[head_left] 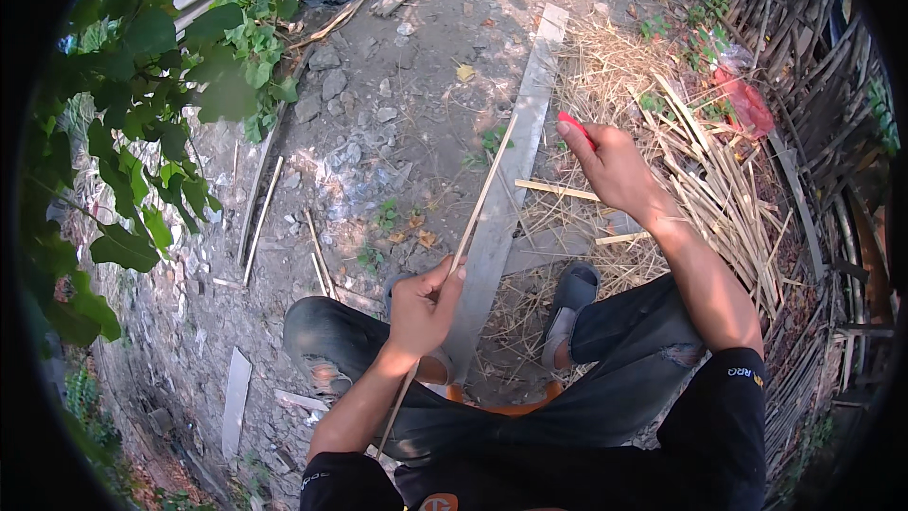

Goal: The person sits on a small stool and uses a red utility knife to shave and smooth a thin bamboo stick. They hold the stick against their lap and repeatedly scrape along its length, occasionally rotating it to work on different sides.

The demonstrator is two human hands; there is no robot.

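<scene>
In 2 hands [426, 314]: 1 stick [484, 193], 1 tool [576, 127].

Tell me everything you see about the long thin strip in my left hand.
The strip is long, narrow and pale brown, apparently wood or bamboo. It slants away from you, slightly rightward, its near part passing over your jeans. Your left hand grips it partway along. Whether it touches the grey board beneath is unclear.
</scene>
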